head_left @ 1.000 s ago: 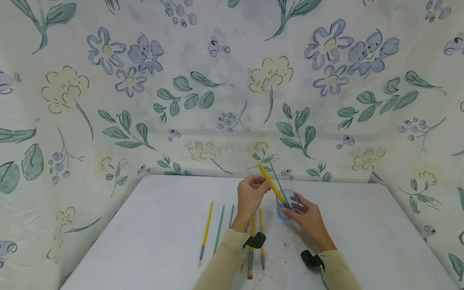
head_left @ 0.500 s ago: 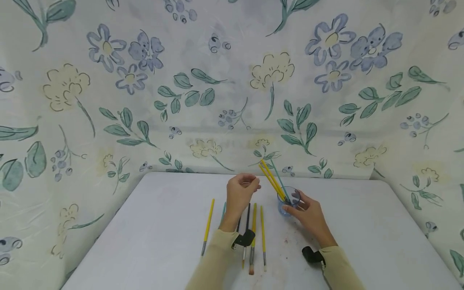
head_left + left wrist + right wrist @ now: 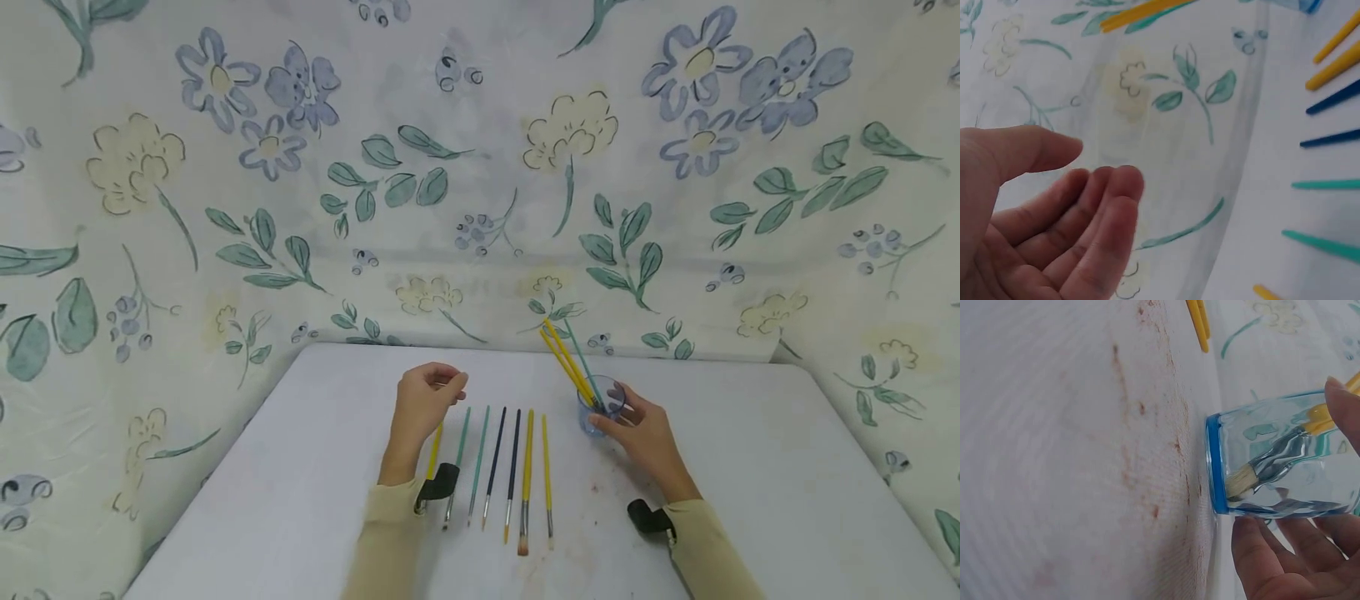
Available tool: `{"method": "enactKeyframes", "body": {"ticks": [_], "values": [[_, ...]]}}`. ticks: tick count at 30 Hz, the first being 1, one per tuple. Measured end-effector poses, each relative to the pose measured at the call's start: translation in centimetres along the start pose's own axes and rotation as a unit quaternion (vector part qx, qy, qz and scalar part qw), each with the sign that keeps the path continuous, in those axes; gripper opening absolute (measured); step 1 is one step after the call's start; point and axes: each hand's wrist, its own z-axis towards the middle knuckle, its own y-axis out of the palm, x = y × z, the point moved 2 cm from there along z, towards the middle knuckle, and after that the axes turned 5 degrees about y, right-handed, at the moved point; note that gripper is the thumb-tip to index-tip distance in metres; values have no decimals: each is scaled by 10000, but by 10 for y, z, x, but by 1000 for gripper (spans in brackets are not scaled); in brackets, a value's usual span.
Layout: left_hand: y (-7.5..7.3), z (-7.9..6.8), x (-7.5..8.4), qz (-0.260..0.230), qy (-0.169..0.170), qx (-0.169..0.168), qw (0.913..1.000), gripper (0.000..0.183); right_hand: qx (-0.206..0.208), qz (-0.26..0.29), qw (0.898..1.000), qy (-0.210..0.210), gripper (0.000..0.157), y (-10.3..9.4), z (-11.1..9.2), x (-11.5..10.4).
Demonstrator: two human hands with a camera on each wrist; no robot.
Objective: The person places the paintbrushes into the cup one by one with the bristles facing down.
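My right hand [image 3: 647,429] grips a clear blue-tinted glass [image 3: 588,425] at the right of the table, thumb and fingers on either side of its wall. Leaning left in the glass are two yellow paintbrushes [image 3: 567,367] and a teal paintbrush [image 3: 579,354], handles up; the right wrist view shows pale bristles [image 3: 1241,482] down at its base. Nothing is in my left hand [image 3: 427,402], whose fingers are loosely curled with the thumb apart from them. It hovers over the handle end of a yellow paintbrush [image 3: 435,450], the leftmost of a row, partly hidden behind the wrist.
Several paintbrushes lie side by side, bristles toward me: teal ones [image 3: 478,467], dark blue ones [image 3: 513,458], a thick yellow one [image 3: 527,458] and a thin yellow one [image 3: 547,467]. Reddish specks mark the white table [image 3: 300,500]. A floral cloth [image 3: 495,167] hangs behind.
My left hand has let go of a yellow paintbrush in the glass and moved left, uncovering the brushes in the row. The right hand still holds the glass in place.
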Motion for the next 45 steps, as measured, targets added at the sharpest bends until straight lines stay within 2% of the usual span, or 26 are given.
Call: {"method": "enactKeyframes", "body": {"ticks": [3,8,13,19,22,25,30,39,45], "values": [[-11,2,-7,701,-266,-242,9969,25,71,-32,10000,-8,99,-1,0,-2],[-18,2,-19,1628,-756,-693,9813,28,170,-142,9997,-77,98,0,0,-3],[-15,2,-33,1863,-984,-925,9732,28,187,-157,9997,-101,98,0,0,-3],[-7,1,-47,2366,-1303,-1093,9566,29,112,-125,9999,-41,98,1,0,0],[-2,0,-52,2417,-1437,-1136,9529,27,130,-151,9998,-15,99,0,0,0],[2,-2,-53,2447,-1444,-1166,9517,22,152,-193,9997,2,100,-1,0,0],[7,-3,-52,2612,-1262,-1065,9511,15,107,-96,9999,-77,102,-1,0,-1],[16,-2,-50,3090,-1098,-880,9406,22,136,-41,9999,-69,100,-2,1,-1],[14,-2,-49,3083,-1217,-861,9395,26,150,-48,9998,-124,99,-1,2,-2]]}}
